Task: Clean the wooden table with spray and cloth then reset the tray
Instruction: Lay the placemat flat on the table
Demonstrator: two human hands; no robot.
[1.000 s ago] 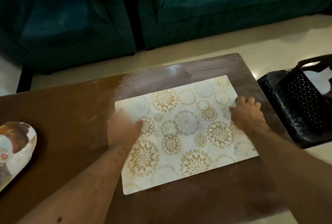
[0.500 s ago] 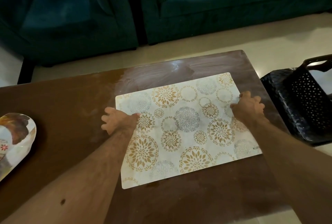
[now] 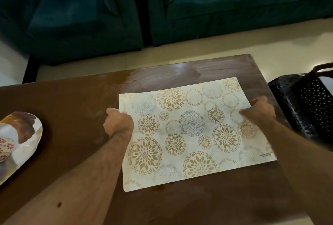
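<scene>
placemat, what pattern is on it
White placemat with gold and grey floral circles, in the head view.

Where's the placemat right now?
In the head view the placemat lies on the right half of the wooden table, gripped at its side edges by the left hand and right hand.

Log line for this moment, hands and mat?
left hand: grips mat's left edge | right hand: grips right edge | mat: on table

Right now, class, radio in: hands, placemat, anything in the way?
Left hand grips placemat left edge; right hand pinches right edge. Placemat on wooden table. Tray far left, apart.
</scene>
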